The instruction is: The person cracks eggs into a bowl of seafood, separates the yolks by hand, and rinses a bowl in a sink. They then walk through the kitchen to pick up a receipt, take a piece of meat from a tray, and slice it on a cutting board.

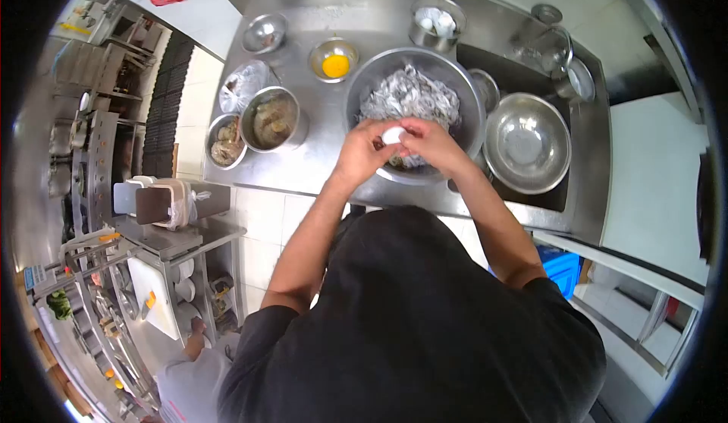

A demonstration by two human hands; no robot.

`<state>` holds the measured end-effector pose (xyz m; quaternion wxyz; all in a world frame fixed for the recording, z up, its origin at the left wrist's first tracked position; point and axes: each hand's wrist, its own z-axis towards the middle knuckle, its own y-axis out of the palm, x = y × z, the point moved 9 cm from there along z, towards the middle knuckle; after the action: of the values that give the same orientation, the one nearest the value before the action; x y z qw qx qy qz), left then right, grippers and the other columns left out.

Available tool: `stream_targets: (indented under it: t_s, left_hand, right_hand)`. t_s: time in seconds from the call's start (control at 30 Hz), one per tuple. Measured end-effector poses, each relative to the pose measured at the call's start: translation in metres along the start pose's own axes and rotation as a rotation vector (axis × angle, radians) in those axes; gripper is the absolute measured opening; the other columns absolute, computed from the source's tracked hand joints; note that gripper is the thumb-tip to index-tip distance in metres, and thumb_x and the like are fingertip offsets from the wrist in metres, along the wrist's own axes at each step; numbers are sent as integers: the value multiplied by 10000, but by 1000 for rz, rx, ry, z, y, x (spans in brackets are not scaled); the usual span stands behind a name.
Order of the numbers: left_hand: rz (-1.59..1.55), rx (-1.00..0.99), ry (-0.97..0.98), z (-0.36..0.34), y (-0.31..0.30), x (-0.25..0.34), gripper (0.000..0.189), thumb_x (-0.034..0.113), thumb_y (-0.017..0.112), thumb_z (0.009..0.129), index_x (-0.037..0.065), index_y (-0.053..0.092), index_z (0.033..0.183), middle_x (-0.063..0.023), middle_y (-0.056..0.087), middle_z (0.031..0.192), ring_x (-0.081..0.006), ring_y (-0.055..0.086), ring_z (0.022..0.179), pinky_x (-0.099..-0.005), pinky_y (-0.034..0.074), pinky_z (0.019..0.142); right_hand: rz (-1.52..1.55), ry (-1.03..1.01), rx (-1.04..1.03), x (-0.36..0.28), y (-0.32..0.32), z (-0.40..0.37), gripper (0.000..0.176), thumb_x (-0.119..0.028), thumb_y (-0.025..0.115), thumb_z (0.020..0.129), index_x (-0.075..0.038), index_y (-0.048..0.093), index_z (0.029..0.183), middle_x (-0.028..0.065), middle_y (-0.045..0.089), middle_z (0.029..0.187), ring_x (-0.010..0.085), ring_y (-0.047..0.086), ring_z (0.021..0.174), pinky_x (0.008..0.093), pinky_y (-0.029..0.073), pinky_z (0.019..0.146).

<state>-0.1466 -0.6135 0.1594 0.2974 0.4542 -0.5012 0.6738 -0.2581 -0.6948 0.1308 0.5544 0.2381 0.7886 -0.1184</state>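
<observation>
Both hands meet over a large steel bowl heaped with glossy grey-white pieces that look like seafood. Between their fingertips is a white egg. My left hand grips it from the left, fingers curled round its side. From the right, my right hand holds the same egg with thumb and fingers pinched. Part of the egg is hidden behind the fingers. Beyond the big bowl's left rim, a small steel bowl holds orange-yellow yolk. Behind it to the right stands a steel pot with white eggs or shells.
Left on the counter are a pot of murky liquid, a container of brownish food, a plastic bag and a small bowl. A steel colander sits over the sink at right. Another person's sleeve shows lower left.
</observation>
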Motion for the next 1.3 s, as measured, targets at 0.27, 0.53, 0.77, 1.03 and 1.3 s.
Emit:
stream_targets:
  t_s: [0.27, 0.53, 0.77, 1.03, 1.3]
  left_hand:
    - [-53, -15, -61, 3, 0, -20, 428, 46, 817, 835, 96, 732, 1252, -108, 690, 1038, -159, 707, 829, -272, 592, 753]
    - [-198, -48, 4, 11, 2, -42, 446, -20, 762, 844, 94, 726, 1274, -97, 689, 1086, -146, 718, 861, -263, 591, 774]
    - [-251, -138, -33, 17, 9, -61, 461, -38, 741, 837, 94, 723, 1279, -113, 690, 1125, -158, 717, 938, -276, 589, 822]
    - [-316, -261, -2, 34, 17, -66, 457, -46, 737, 837, 67, 717, 1280, -121, 705, 1152, -174, 729, 929, -283, 591, 814]
    - [-216, -313, 34, 63, 25, -57, 404, 13, 763, 868, 59, 722, 1267, -97, 744, 1088, -132, 725, 868, -259, 582, 733]
  right_hand:
    - [65, 44, 4, 21, 5, 17, 338, -112, 581, 1003, 4, 635, 1315, 70, 704, 1154, 117, 674, 949, 271, 563, 824]
    - [-63, -34, 139, 16, 6, 23, 314, -77, 606, 938, 25, 679, 1226, 66, 727, 999, 114, 686, 817, 272, 582, 746]
    - [-104, -90, 316, 28, 4, 24, 307, -75, 617, 915, 44, 683, 1191, 89, 733, 950, 125, 690, 779, 285, 583, 710]
    - [-221, -123, 510, 27, -1, 15, 303, -87, 600, 913, 34, 694, 1174, 105, 734, 923, 145, 695, 774, 310, 581, 706]
    - [-133, -101, 613, 12, -13, 13, 314, -114, 587, 935, 12, 697, 1202, 94, 729, 939, 123, 675, 751, 290, 575, 677]
